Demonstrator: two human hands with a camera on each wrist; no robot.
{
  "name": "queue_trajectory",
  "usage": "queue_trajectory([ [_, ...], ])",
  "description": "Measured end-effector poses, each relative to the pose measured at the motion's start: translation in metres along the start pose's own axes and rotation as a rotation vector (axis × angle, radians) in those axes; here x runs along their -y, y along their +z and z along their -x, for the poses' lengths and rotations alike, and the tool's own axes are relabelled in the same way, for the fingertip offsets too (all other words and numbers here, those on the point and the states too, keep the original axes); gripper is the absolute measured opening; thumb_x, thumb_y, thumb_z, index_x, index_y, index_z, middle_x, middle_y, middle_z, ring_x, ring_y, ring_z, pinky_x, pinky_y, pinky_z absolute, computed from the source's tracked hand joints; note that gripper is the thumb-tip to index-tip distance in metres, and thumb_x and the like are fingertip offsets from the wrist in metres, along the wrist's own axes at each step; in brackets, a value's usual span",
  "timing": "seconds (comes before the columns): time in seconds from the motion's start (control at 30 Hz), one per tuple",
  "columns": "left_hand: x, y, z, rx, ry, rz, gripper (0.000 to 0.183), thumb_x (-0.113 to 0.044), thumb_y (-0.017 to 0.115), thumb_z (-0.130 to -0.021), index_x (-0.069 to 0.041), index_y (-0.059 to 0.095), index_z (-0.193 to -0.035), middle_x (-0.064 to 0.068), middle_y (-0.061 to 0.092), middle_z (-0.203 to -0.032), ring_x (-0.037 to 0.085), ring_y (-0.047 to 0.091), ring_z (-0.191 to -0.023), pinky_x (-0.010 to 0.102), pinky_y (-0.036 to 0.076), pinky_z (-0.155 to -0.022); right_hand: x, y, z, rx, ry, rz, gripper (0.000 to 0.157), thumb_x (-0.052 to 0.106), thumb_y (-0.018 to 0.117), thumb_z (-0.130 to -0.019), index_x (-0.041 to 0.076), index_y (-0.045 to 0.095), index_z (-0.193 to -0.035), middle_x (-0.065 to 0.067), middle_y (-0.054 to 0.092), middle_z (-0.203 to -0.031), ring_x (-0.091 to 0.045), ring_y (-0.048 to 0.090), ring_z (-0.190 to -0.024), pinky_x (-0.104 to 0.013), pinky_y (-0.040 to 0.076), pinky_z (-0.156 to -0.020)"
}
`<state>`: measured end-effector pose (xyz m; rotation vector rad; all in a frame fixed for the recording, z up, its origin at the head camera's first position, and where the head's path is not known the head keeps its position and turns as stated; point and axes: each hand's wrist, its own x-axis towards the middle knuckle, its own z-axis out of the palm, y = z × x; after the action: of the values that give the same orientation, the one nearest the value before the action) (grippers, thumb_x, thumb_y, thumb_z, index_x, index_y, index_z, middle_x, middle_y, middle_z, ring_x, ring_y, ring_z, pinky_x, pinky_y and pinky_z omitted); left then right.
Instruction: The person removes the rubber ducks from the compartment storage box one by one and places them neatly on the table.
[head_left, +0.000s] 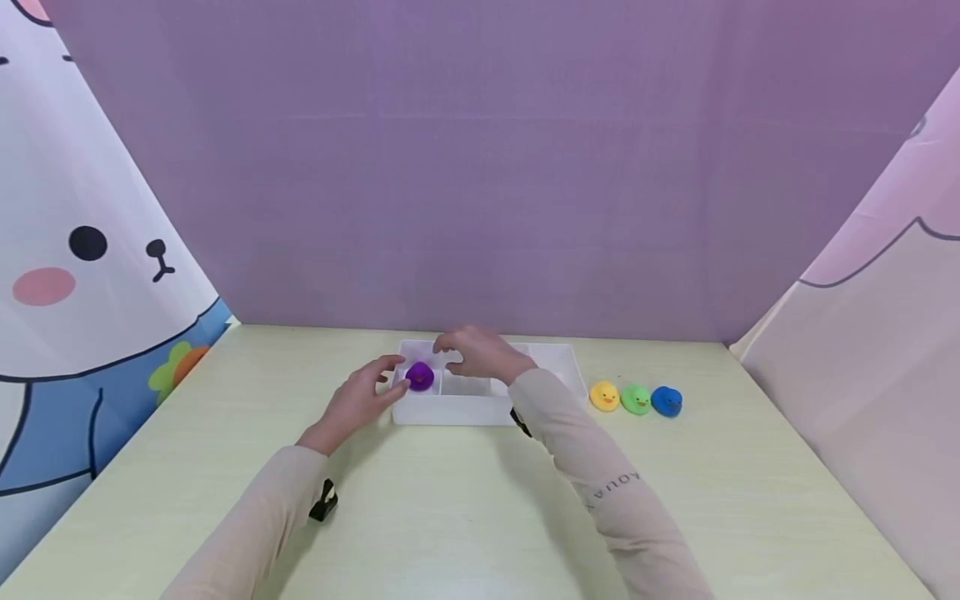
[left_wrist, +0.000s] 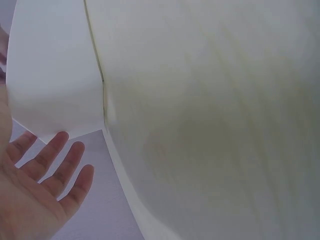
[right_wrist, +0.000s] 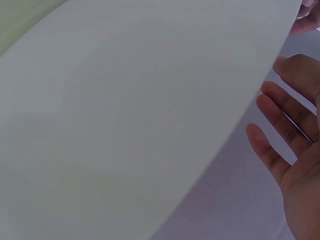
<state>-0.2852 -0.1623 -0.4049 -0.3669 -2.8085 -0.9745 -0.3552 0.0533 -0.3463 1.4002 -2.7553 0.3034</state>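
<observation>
A purple rubber duck (head_left: 420, 377) sits in the left compartment of a white divided tray (head_left: 457, 409). At the tray's left end is my left hand (head_left: 362, 397), thumb and fingers spread apart on either side of the duck in the head view. The left wrist view shows that hand's (left_wrist: 42, 185) fingers loosely extended beside the tray's white wall (left_wrist: 55, 65). Over the tray's middle reaches my right hand (head_left: 483, 352), its fingers pointing left towards the duck. In the right wrist view the right hand (right_wrist: 295, 125) has its fingers apart and nothing between them.
Right of the tray, a yellow duck (head_left: 604, 396), a green duck (head_left: 636, 399) and a blue duck (head_left: 667, 402) stand in a row on the pale table (head_left: 435, 517). A purple cloth backdrop (head_left: 480, 167) rises behind, with printed cloths at both sides.
</observation>
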Motion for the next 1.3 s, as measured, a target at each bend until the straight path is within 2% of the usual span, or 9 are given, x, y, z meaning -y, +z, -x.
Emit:
queue_trajectory([
  [0.47,-0.001,0.000,0.002,-0.005,0.006,0.011,0.049,-0.033,0.055,-0.089,-0.014,0.044,-0.133,0.015,0.052,-0.130,0.036,0.056,-0.108,0.051,0.049,-0.082,0.012,0.014,-0.024,0.012,0.038,0.016,0.029,0.014,0.067,-0.081,0.013,0.065,-0.111,-0.002,0.065,-0.113,-0.015,0.058,-0.104,-0.029,0.048,-0.089],
  [0.8,0.000,0.000,0.002,-0.013,0.016,0.005,0.048,-0.033,0.055,-0.089,-0.014,0.045,-0.132,0.014,0.053,-0.129,0.036,0.056,-0.107,0.051,0.049,-0.080,0.016,0.024,-0.033,0.047,0.104,0.002,0.031,0.010,0.068,-0.080,0.013,0.065,-0.110,-0.001,0.066,-0.110,-0.015,0.058,-0.102,-0.028,0.048,-0.089],
  [1.1,0.001,-0.001,0.002,-0.015,0.012,-0.003,0.048,-0.032,0.055,-0.089,-0.013,0.045,-0.133,0.014,0.053,-0.130,0.036,0.057,-0.107,0.051,0.049,-0.079,0.020,0.030,-0.039,0.071,0.123,0.072,0.028,0.012,0.067,-0.080,0.015,0.066,-0.108,0.001,0.066,-0.107,-0.013,0.058,-0.097,-0.027,0.049,-0.083],
  [1.3,0.000,-0.001,0.002,-0.014,0.009,0.004,0.049,-0.032,0.055,-0.089,-0.013,0.045,-0.133,0.015,0.053,-0.129,0.036,0.057,-0.107,0.051,0.050,-0.079,0.023,0.031,-0.041,0.105,0.171,0.049,0.028,0.012,0.065,-0.082,0.017,0.065,-0.110,0.003,0.066,-0.107,-0.011,0.057,-0.096,-0.028,0.048,-0.084],
])
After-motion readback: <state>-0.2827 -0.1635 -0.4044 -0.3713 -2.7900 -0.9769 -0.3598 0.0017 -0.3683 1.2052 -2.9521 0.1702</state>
